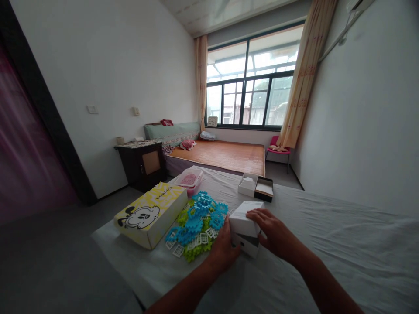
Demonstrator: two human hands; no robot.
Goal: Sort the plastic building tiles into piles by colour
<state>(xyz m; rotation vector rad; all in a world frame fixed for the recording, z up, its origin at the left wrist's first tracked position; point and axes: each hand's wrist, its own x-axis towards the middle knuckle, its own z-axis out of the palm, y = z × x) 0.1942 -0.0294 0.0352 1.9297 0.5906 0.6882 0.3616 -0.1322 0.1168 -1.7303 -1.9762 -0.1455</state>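
A small white box stands on the cloth-covered surface in front of me, its lid (241, 216) sitting a little askew over the base (249, 248). A dark gap shows between the two parts. My left hand (225, 245) grips the left side of the box, thumb along the front near the base. My right hand (269, 227) is closed over the right side of the lid, fingers on its top and thumb low at the edge. Just left of the box lies a pile of blue gear-shaped plastic pieces (193, 222), with green pieces (194, 254) and white grid pieces (203, 238) among them.
A yellow and white cartoon shoebox (153, 213) lies left of the pile. Behind it is a pink-lidded plastic container (190, 179). An open white box (248, 185) and a black tray (263, 189) stand farther back. Beyond are a bed (225, 155) and a dark cabinet (144, 163).
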